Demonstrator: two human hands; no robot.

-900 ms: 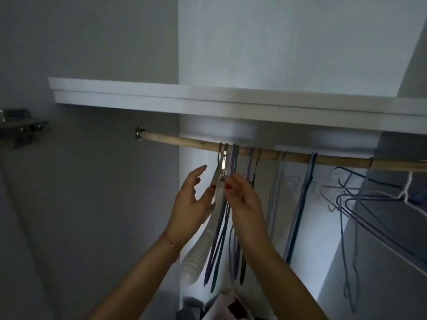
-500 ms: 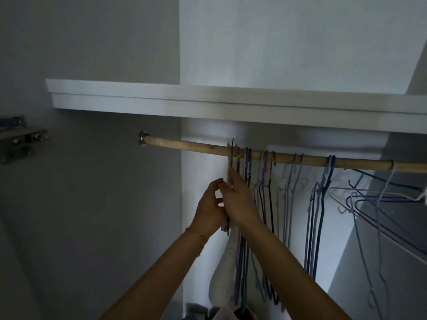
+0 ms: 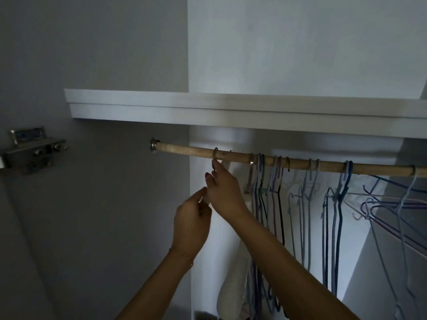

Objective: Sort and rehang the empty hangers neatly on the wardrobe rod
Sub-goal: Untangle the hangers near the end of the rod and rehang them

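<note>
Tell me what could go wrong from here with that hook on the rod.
1. The right hand pinches only the hook at the rod; a slipped grip could drop the white hanger.
2. The wire hangers hang bunched just right of it; a sideways slide may snag them.
3. The far-right hangers look crossed and may tangle further if jostled.

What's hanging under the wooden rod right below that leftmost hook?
Under the wooden rod, the leftmost hook carries a white padded hanger. The right hand and left hand cover its neck and upper part, so the join is hidden.
</note>
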